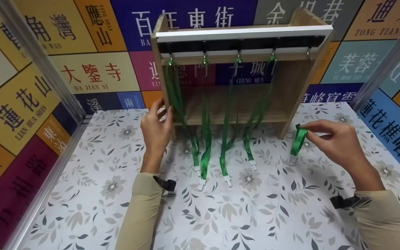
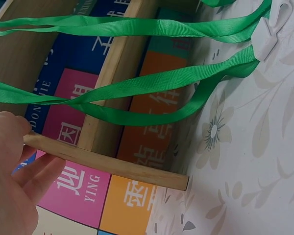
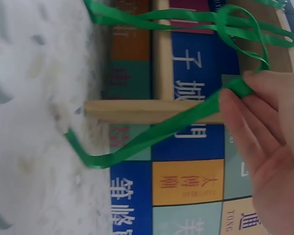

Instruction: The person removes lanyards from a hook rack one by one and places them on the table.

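A wooden rack [image 1: 293, 86] stands on the table, with several green lanyards [image 1: 205, 152] hanging from hooks on its black strip; the rightmost hook [image 1: 309, 53] bears none. My left hand [image 1: 156, 130] holds the rack's left side panel [image 2: 108, 161], thumb and fingers on either side of it in the left wrist view. To the right of the rack, my right hand [image 1: 335, 144] pinches a green lanyard [image 1: 299, 141] between thumb and fingers. In the right wrist view a loop of this lanyard [image 3: 171, 125] stands above the fingertips and its length trails down to a blurred clip.
White clips [image 1: 227, 180] on the hanging lanyards lie on the flower-patterned tabletop [image 1: 113, 187] in front of the rack. Behind stand panels of coloured signs [image 1: 92, 71], with clear corner posts [image 1: 43, 62] at the left and right.
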The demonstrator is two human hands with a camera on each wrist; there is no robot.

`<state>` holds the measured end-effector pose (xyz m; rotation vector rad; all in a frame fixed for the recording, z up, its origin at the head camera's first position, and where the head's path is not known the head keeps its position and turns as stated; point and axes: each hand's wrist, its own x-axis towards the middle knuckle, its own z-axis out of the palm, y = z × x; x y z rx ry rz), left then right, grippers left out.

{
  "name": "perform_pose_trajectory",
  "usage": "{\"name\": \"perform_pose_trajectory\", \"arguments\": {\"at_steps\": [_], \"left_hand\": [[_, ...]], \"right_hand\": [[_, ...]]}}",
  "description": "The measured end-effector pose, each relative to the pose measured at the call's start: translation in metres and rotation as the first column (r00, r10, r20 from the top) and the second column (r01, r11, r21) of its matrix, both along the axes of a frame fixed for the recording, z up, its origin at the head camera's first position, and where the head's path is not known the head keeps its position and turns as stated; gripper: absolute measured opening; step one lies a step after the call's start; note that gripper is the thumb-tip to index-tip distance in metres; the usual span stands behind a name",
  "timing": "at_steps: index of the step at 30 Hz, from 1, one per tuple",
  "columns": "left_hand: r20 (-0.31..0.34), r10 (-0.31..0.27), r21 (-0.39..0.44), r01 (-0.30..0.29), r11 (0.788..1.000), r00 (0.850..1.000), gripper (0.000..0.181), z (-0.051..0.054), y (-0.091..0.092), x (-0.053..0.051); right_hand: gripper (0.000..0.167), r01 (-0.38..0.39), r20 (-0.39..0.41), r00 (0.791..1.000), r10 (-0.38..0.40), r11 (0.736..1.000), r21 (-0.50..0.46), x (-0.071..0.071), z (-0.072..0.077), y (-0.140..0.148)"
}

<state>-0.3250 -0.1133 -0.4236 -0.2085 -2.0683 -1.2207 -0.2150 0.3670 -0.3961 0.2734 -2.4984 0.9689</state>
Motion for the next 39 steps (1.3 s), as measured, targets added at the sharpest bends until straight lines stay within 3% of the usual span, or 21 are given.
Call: {"name": "perform_pose_trajectory", "arguments": {"at_steps": [5,11,14,18,23,27,34,39], "left_hand": [[-0.022,0.004,-0.007,-0.004,1.000,1.000,0.037,-0.001,0.001,-0.001],[-0.021,0.013,-0.022,-0.013,1.000,1.000,0.036,-0.003,0.003,0.000],[-0.023,0.013,-0.023,-0.014,1.000,1.000,0.036,-0.004,0.002,0.001],[-0.021,0.014,-0.020,-0.014,1.000,1.000,0.037,-0.004,0.000,0.002],[-0.025,0.007,-0.009,-0.007,1.000,1.000,0.037,-0.003,0.000,0.001],[-0.031,0.001,-0.002,-0.001,1.000,1.000,0.037,-0.002,0.001,0.001],[-0.042,-0.003,-0.002,0.003,1.000,0.999,0.037,-0.003,0.001,0.000],[-0.045,-0.007,0.003,0.007,1.000,0.999,0.036,-0.002,0.000,0.001]], "right_hand": [[0.017,-0.077,0.150,0.986,0.066,0.995,0.067,0.000,-0.018,0.006],[0.018,-0.128,0.316,0.944,0.094,0.988,0.088,-0.005,-0.036,0.014],[0.015,-0.163,0.359,0.925,0.120,0.983,0.091,-0.006,-0.043,0.016],[0.011,-0.231,0.375,0.911,0.171,0.966,0.121,-0.008,-0.048,0.016],[0.014,-0.277,0.413,0.894,0.175,0.939,0.202,-0.010,-0.050,0.012],[0.018,-0.280,0.391,0.906,0.164,0.923,0.262,-0.010,-0.054,0.007],[0.011,-0.246,0.350,0.928,0.126,0.914,0.324,-0.010,-0.057,0.004],[0.011,-0.236,0.378,0.919,0.111,0.924,0.302,-0.010,-0.057,0.005]]}}
